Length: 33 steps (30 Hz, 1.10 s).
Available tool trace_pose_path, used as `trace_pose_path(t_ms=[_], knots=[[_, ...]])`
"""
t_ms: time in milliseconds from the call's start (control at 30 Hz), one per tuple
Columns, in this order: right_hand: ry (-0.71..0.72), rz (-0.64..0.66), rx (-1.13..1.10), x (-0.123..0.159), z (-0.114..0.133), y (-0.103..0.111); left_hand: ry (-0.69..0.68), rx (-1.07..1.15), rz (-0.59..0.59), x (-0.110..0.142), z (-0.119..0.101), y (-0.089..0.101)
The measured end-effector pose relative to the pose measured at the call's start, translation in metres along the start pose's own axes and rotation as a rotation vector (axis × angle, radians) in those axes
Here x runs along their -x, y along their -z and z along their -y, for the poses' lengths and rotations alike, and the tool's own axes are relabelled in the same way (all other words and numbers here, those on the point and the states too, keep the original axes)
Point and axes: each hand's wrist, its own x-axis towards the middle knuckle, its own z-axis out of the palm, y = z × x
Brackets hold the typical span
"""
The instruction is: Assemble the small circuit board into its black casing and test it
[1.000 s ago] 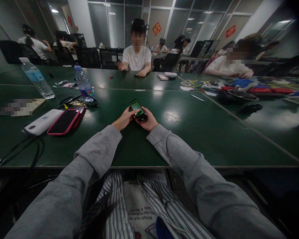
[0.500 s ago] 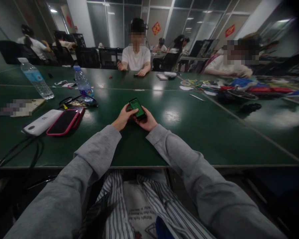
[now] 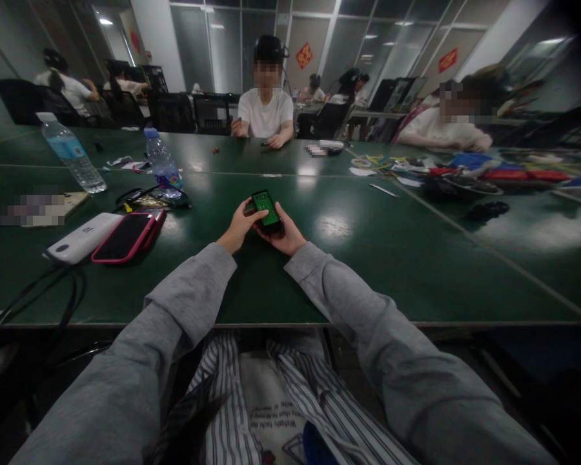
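Observation:
Between both hands, above the green table, is a small dark phone with a bright green screen carrying small marks. My left hand holds its left side, thumb lying over the screen. From the right and below, my right hand grips the lower part, its thumb along the right edge. Fingers beneath the phone are mostly hidden. Left of my hands lie a pink-cased phone and a white device, side by side.
A tilted-looking water bottle and a blue-capped bottle stand at the left, near black cables. A silver pen-like thing and a heap of coloured cables lie to the right. A person sits opposite.
The phone has turned slightly in my hands, and my left thumb has shifted a little on the screen. Both hands keep their hold.

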Motion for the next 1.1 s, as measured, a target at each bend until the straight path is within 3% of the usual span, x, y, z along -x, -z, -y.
trace_pose_path(t_ms=[233,467,600,767,833,967,1100], knots=[[-0.032,-0.104,-0.081,0.001,0.001,-0.006,0.039,0.001,-0.033,0.000,-0.002,0.001],[-0.034,-0.065,-0.044,0.000,-0.001,-0.004,0.184,0.143,0.067,0.002,-0.014,0.000],[0.016,-0.103,0.029,-0.008,-0.006,0.006,0.267,0.207,0.061,0.008,-0.021,-0.004],[0.247,-0.439,0.443,-0.015,-0.007,0.020,0.255,0.194,0.097,0.014,-0.022,-0.011],[0.298,-0.474,0.669,-0.012,-0.005,0.021,0.280,0.206,0.124,0.017,-0.021,-0.014],[0.447,-0.359,0.969,0.000,-0.006,0.012,0.297,0.258,0.172,0.020,-0.019,-0.017],[0.579,-0.223,1.108,0.005,-0.009,0.002,0.304,0.317,0.184,0.021,-0.020,-0.014]])
